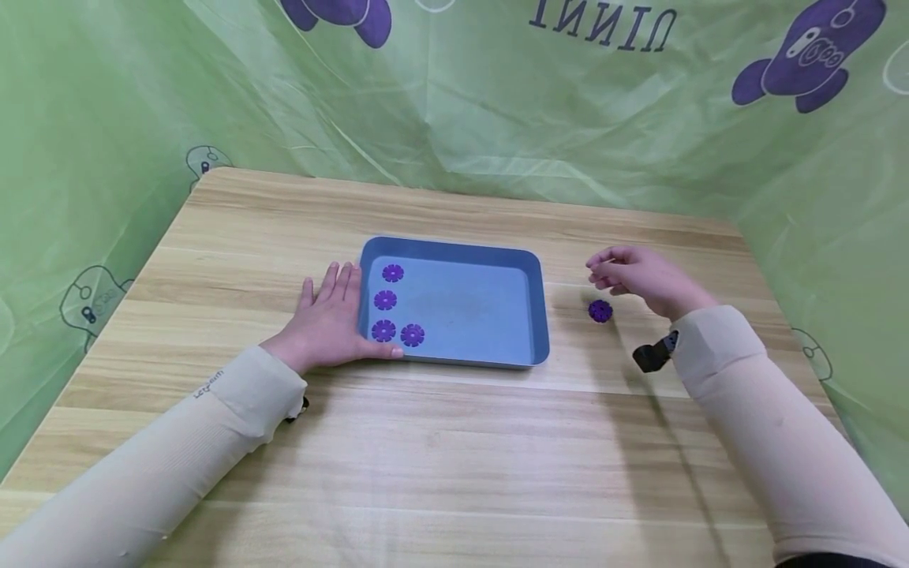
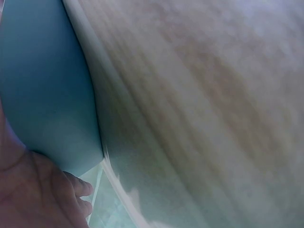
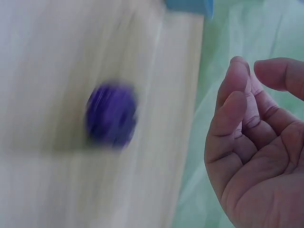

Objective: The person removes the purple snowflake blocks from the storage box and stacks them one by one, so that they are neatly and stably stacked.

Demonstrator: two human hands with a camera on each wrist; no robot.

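My left hand [image 1: 330,327] lies against the left end of a blue rectangular tray [image 1: 454,360], fingers straight and spread, thumb along the front rim. Inside the tray, several purple notched discs sit near its left side, among them one disc [image 1: 393,273] at the back and another disc [image 1: 413,335] in front. Right of the tray, a small stack of purple notched discs [image 1: 600,311] stands on the table; in the right wrist view this stack [image 3: 111,115] is blurred. Above and just behind it hovers my right hand [image 1: 642,278], loosely bent, with nothing visible between thumb and fingertips.
The wooden table [image 1: 454,465] carries the tray near its middle. A green printed sheet [image 1: 497,118] hangs behind the table and along its sides. A black wrist device [image 1: 655,353] juts from the right sleeve.
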